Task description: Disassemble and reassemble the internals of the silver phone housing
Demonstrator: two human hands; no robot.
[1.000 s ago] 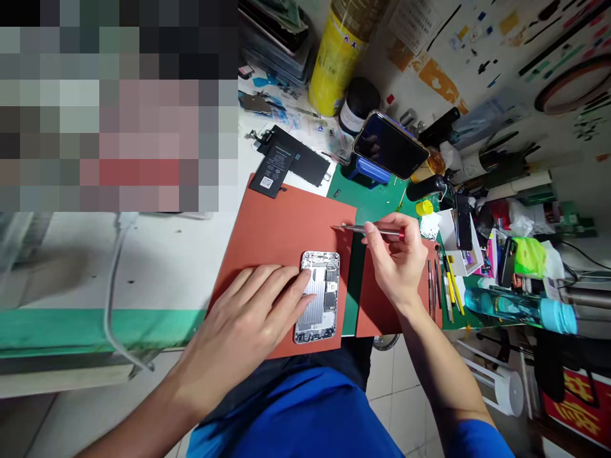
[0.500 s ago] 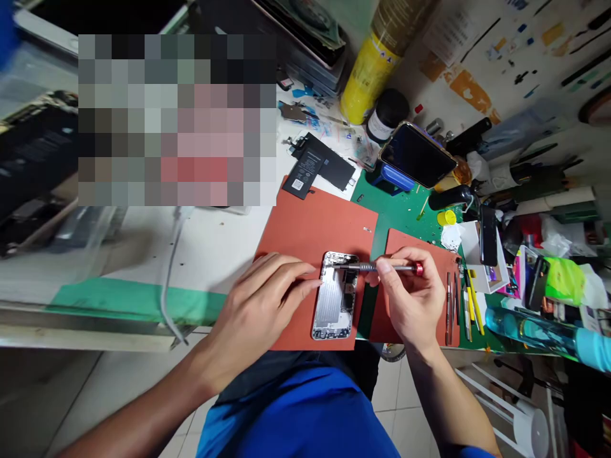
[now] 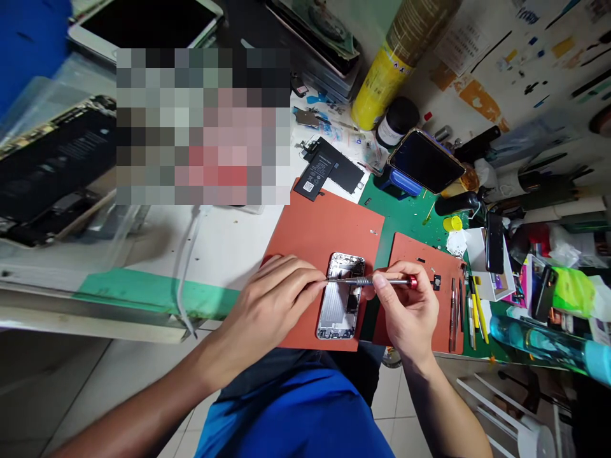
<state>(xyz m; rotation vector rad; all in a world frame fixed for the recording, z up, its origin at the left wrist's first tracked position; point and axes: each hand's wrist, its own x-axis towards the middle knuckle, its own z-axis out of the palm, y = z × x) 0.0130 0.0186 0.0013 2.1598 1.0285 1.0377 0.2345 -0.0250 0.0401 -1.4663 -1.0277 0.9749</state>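
Head view: The right hand has its grip closed on a screwdriver, the shaft crossing over the opened phone. The left hand has its fingertips at the screwdriver's tip; whether its grip holds anything cannot be told. The phone lies at the near end of the left mat. A battery overlaps that mat's far edge.
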